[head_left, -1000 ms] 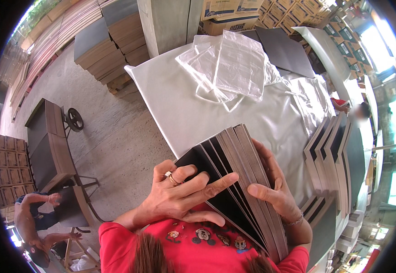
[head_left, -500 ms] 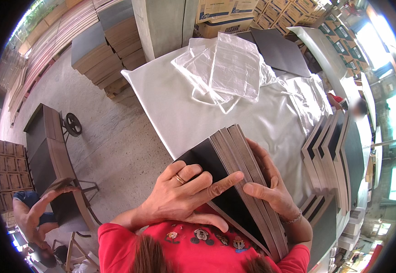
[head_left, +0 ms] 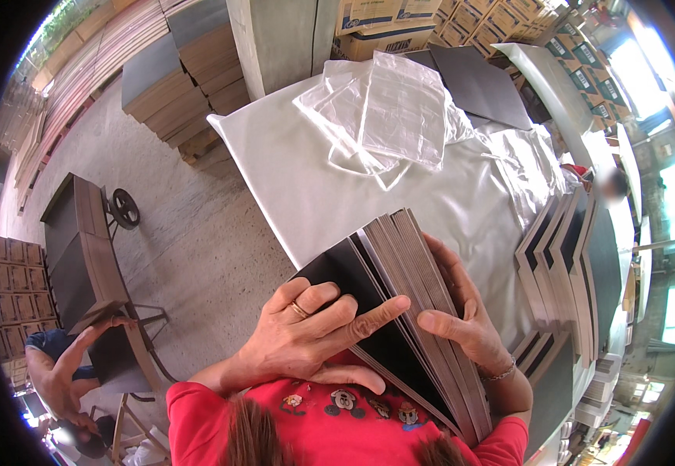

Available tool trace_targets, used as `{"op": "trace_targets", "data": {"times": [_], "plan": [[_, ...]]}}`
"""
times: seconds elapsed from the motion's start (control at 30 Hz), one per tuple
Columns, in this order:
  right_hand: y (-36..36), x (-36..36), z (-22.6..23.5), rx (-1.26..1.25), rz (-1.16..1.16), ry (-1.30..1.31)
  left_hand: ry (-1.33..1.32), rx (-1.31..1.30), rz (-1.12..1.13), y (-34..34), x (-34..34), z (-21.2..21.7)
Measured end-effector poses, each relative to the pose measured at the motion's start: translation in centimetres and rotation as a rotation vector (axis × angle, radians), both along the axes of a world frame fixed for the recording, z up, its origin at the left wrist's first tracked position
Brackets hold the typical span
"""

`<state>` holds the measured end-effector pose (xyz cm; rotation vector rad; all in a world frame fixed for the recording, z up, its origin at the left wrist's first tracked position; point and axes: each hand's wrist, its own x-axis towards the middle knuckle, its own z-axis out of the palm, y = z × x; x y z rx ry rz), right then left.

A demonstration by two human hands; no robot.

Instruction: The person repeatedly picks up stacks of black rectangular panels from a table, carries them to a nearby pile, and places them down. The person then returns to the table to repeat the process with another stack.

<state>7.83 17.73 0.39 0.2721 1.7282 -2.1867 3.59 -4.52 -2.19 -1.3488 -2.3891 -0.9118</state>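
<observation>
A thick stack of thin boards [head_left: 411, 248] with black faces and grey-brown edges stands tilted against my body, over the near edge of a white-covered table. My left hand [head_left: 310, 322], with a ring on it, is at the black face. Its index finger stretches across the board edges, the other fingers curl, and its thumb lies near the lower edge. Around the right side of the stack, my right hand [head_left: 461, 311] is closed, with its thumb on the edges. A narrow gap shows between the front boards and the rest. The right fingertips are partly hidden behind the stack.
Clear plastic bags [head_left: 403, 113] lie on the white table cover [head_left: 275, 155]. Angled piles of black boards [head_left: 558, 264] stand at the right. Left, another person [head_left: 65, 365] handles boards beside a board-laden stand [head_left: 81, 256]. Board stacks [head_left: 159, 93] and a pillar [head_left: 279, 46] are farther back.
The front boards have parted slightly from the rest at the top, opening a narrow gap. My left hand has shifted a little leftward; my right hand keeps its hold.
</observation>
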Motion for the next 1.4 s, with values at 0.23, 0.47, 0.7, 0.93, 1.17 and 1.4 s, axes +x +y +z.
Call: {"op": "trace_targets", "data": {"times": [0.23,0.47,0.7,0.93,1.17,1.4], "plan": [[0.1,0.1,-0.2,-0.008,-0.008,0.011,-0.006,-0.068,0.039,0.0,0.7,-0.7],[0.1,0.0,-0.1,-0.004,-0.012,0.012,0.000,0.063,-0.005,-0.1,0.1,-0.7],[0.5,0.0,-0.1,0.041,0.026,0.030,0.064,0.130,-0.002,0.5,-0.3,-0.5],[0.5,0.0,0.1,0.002,0.020,0.020,-0.022,-0.025,-0.104,1.3,-0.9,0.8],[0.6,0.1,-0.3,-0.016,0.006,0.019,-0.001,-0.010,-0.083,0.8,-0.5,0.3],[0.6,0.0,-0.4,-0.013,0.016,0.019,-0.018,-0.016,-0.028,0.6,0.3,-0.1]]}}
